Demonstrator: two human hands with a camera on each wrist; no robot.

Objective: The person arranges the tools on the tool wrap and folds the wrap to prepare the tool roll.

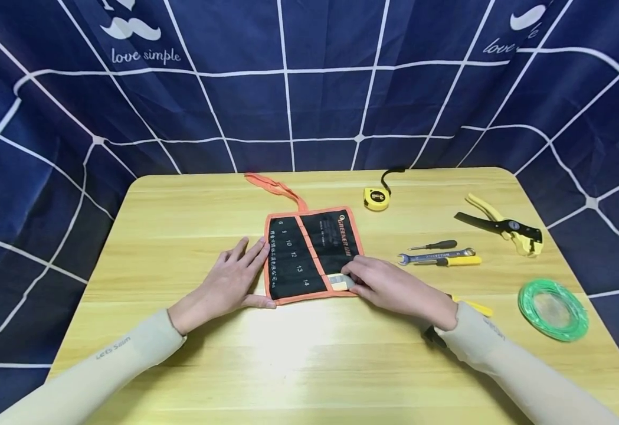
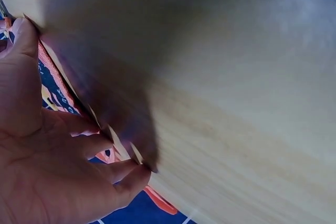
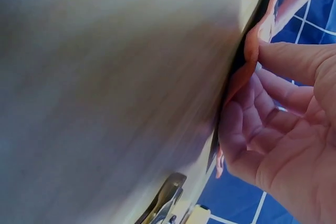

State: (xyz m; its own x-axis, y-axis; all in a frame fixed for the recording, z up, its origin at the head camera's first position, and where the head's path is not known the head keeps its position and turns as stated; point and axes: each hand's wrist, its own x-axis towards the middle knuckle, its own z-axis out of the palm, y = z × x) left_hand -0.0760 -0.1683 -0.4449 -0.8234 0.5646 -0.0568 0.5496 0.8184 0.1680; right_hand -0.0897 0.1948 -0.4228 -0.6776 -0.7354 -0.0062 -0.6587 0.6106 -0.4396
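Note:
A black tool pouch (image 1: pixel 294 260) with orange trim lies flat on the table, its left panel printed with numbers and lettering. My left hand (image 1: pixel 233 277) rests along its left edge, fingers spread and the thumb by the lower corner. With my right hand (image 1: pixel 386 284) I pinch the pouch's lower right edge. In the right wrist view the thumb presses the wavy orange trim (image 3: pixel 253 45), fingers curled beside it. A flat pale grey and cream piece (image 1: pixel 339 282) shows beside the right fingertips; its kind is unclear, and the fingers hide part of it.
An orange strap (image 1: pixel 274 186) trails behind the pouch. To the right lie a tape measure (image 1: pixel 376 199), a dark screwdriver (image 1: pixel 439 245), a wrench (image 1: pixel 436 255), a yellow-handled screwdriver (image 1: pixel 460 261), wire strippers (image 1: pixel 508 227) and a green wire coil (image 1: pixel 553 310). The right forearm partly covers another yellow-handled tool (image 1: pixel 479 308).

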